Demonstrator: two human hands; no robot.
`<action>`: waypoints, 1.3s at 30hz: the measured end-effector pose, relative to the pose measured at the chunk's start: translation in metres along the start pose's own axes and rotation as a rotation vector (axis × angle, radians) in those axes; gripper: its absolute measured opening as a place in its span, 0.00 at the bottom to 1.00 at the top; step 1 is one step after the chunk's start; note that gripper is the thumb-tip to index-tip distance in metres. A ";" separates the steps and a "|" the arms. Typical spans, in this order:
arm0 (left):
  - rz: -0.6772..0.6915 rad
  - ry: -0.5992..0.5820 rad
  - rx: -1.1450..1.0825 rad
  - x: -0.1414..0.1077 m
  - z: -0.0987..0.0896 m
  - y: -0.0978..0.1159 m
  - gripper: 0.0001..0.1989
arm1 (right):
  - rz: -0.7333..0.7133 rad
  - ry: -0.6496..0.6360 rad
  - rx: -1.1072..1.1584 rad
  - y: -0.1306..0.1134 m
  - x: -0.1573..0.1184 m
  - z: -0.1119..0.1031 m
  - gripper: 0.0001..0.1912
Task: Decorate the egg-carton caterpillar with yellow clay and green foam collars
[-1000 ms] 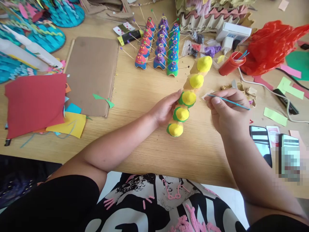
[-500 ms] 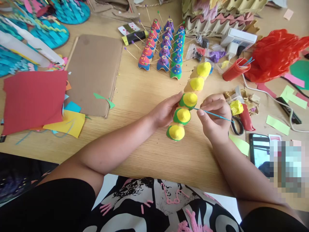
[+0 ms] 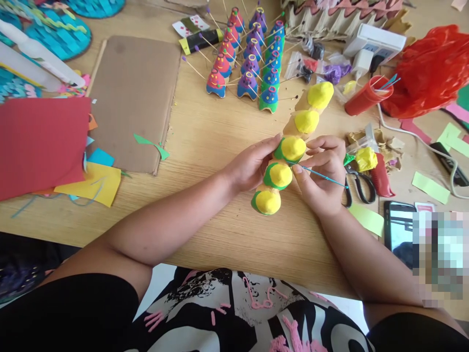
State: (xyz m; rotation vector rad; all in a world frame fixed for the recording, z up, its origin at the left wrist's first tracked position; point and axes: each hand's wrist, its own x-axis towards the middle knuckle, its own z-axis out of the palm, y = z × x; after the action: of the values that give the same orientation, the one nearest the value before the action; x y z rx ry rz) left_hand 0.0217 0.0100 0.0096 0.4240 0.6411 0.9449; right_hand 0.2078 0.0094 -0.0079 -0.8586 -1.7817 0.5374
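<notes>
My left hand grips the side of an egg-carton strip, its thumb by the middle cup. Yellow clay caps every cup. The three cups nearest me also have green round the lower part, while the far two show bare brown carton below the yellow. In my right hand a thin blue stick is pinched between thumb and fingers. Its tip meets the strip between the middle cup and the one nearer me; the exact contact is too small to tell. Beyond stand rows of finished-looking clay-covered carton figures with pins stuck in them.
Left lie a cardboard sheet, red paper and white marker-like tubes. At right are scissors, yellow clay, a red cup of sticks, a red plastic bag, a power strip and a phone.
My right hand has moved left, closer to the strip, bringing the stick's tip against the green clay. The view has shifted slightly; my left hand keeps its hold.
</notes>
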 end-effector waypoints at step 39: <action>0.256 0.118 0.206 -0.009 0.008 0.007 0.12 | -0.049 -0.056 -0.040 -0.010 0.006 -0.005 0.12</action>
State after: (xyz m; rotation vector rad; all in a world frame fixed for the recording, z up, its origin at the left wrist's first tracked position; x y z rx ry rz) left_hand 0.0193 0.0054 0.0223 0.6486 0.8081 1.1579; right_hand 0.2079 0.0075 0.0044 -0.8326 -1.8650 0.5003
